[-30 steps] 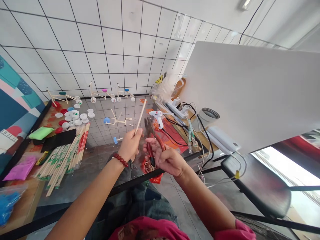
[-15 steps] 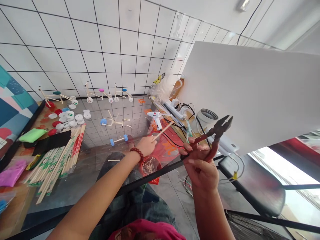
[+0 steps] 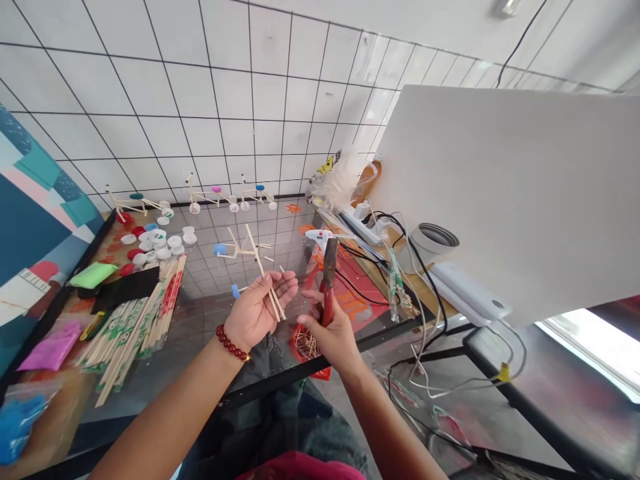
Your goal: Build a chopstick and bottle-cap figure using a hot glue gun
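Thumb-pinched in the half-spread left hand (image 3: 253, 315), the thin wooden sticks (image 3: 255, 248) look light, stiff and snappable, best held mid-length, while just beside it the right hand (image 3: 334, 333) curls around heavier-looking red-handled pliers (image 3: 329, 273).

Red-handled pliers (image 3: 328, 285), pale tan sticks (image 3: 259, 257)

The bracelet (image 3: 231, 344) is dark red. The glue gun (image 3: 321, 235) is white. Caps (image 3: 175, 241) are white, red and blue. Three packs (image 3: 53, 345) show lime green, pink and blue. The wall (image 3: 227, 90) is white, ruled with a black grid.
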Demonstrator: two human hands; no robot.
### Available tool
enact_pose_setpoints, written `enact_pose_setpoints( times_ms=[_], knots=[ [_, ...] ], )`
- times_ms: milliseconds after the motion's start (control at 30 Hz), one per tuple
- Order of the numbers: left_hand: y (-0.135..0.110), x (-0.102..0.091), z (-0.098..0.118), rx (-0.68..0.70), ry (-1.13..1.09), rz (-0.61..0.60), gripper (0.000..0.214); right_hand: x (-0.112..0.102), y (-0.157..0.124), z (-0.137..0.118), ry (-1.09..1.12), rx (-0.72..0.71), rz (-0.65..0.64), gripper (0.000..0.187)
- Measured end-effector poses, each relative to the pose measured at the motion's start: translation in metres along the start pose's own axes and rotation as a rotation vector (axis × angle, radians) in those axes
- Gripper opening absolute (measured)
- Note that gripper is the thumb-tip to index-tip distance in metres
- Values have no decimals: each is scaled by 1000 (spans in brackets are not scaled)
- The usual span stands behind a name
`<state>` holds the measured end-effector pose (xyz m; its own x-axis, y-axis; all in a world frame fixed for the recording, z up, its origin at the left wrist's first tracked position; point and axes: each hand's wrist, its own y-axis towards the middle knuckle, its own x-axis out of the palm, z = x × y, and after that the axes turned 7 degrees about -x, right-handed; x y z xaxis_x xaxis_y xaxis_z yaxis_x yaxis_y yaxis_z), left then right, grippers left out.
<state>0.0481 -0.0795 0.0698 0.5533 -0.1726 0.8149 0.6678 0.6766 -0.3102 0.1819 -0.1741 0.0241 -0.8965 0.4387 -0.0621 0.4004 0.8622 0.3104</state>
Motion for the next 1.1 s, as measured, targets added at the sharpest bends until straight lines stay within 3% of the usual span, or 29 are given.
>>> enact_pose_setpoints(
  times_ms=[100,300,700,933,1100],
  knots=[
    [2,-1,2,12,-74,11,32,23,-7,3,117,31,-43,55],
    [-3,-9,-2,-40,-94,-6,29,37,-9,12,123,-16,52,51],
    [-6,-13,-2,-46,-48,-18,18,32,-7,17,128,-95,-18,45],
    [-7,-17,-5,-36,76,-95,15,30,-9,19,73,-44,-26,42],
    [-11,-18,15,-73,295,-125,19,5,-14,4,110,49,-201,29]
  ],
)
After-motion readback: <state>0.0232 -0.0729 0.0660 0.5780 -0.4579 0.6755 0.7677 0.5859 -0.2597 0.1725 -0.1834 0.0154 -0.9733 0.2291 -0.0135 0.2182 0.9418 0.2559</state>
